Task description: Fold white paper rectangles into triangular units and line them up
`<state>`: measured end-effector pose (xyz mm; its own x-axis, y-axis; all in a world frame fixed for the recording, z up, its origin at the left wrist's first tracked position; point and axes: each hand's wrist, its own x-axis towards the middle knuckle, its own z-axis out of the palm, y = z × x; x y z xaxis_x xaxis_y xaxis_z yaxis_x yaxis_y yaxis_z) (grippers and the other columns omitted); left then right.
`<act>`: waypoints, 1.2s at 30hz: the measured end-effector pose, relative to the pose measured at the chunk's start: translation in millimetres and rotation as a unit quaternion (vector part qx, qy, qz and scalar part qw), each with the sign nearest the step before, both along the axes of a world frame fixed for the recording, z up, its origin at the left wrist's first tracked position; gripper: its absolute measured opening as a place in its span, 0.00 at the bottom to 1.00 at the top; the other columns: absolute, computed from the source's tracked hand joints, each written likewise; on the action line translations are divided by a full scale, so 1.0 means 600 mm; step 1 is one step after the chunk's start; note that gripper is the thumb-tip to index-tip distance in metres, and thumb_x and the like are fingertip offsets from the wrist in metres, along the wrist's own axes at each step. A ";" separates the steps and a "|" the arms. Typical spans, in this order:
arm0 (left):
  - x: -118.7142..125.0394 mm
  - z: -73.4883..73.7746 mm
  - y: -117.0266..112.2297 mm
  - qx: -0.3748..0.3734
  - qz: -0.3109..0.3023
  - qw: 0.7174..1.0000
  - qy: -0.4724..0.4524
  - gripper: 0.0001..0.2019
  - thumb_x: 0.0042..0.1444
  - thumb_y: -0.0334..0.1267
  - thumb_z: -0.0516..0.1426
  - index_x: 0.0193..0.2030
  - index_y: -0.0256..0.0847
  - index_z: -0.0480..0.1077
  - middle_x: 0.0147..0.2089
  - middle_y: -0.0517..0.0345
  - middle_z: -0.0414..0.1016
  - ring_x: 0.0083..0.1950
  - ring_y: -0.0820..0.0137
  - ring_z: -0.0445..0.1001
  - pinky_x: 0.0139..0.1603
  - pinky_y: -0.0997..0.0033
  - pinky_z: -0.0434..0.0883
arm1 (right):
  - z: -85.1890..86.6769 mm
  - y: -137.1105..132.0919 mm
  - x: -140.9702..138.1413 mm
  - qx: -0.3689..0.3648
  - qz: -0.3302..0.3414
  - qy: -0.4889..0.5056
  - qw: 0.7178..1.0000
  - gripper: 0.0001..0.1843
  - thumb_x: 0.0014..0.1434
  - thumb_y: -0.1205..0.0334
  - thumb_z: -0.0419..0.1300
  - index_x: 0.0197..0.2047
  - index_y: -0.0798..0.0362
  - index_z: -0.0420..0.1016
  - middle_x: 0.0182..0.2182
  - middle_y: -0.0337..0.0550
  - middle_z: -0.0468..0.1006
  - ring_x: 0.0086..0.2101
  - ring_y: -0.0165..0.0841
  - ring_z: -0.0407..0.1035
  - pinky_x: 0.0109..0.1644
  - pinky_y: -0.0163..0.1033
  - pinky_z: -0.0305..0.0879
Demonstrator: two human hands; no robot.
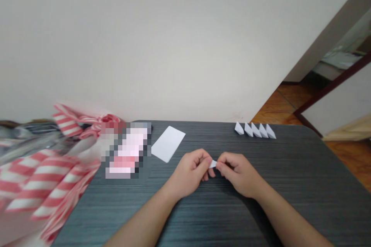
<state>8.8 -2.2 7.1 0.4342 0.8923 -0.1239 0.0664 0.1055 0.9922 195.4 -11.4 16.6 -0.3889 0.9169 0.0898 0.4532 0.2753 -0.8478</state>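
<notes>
A small folded piece of white paper (213, 164) is pinched between my two hands, just above the dark table. My left hand (193, 171) grips its left end between thumb and forefinger, the other fingers curled beneath. At the right end, the thumb and forefinger of my right hand (239, 173) hold its tip. Most of the paper is hidden by my fingers. Several folded white paper pieces (255, 130) with pointed tips stand in a row near the table's back right. Flat white paper (168, 144) lies to the left of my hands.
The dark wood-grain table (185, 220) meets a pale wall (185, 46) at its back edge. A blurred-out pinkish item (130, 148) lies at the table's left. Red-and-white striped cloth (49, 181) is heaped beside the left edge. Beyond the right side is a tiled floor (269, 104).
</notes>
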 end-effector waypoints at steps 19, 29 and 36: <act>-0.001 -0.002 0.001 -0.001 0.019 1.000 -0.013 0.13 0.62 0.45 0.54 0.32 0.38 0.66 0.28 0.57 0.77 0.22 0.75 0.68 0.25 0.76 0.65 | -0.010 0.001 0.005 -0.009 -0.020 0.007 1.000 0.11 0.63 0.64 0.55 0.29 0.53 0.71 0.21 0.35 0.69 0.24 0.28 0.63 0.29 0.32 0.58; 0.000 -0.007 0.001 0.004 0.002 1.000 -0.019 0.11 0.62 0.44 0.54 0.39 0.38 0.68 0.29 0.57 0.76 0.23 0.76 0.68 0.25 0.77 0.65 | -0.003 0.000 0.006 0.025 -0.008 0.001 1.000 0.11 0.62 0.67 0.55 0.27 0.53 0.69 0.23 0.36 0.72 0.26 0.29 0.65 0.32 0.33 0.59; -0.001 -0.003 0.001 0.023 -0.011 1.000 0.016 0.13 0.64 0.44 0.52 0.33 0.37 0.68 0.29 0.57 0.76 0.24 0.76 0.68 0.27 0.77 0.65 | -0.001 0.002 0.005 0.019 0.002 -0.013 1.000 0.11 0.61 0.69 0.55 0.27 0.54 0.71 0.23 0.36 0.72 0.25 0.28 0.64 0.32 0.33 0.58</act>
<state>8.2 -1.7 5.2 0.4498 0.8878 -0.0978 0.0995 0.0590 0.9933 198.6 -10.2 16.2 -0.3957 0.9113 0.1135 0.4744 0.3087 -0.8244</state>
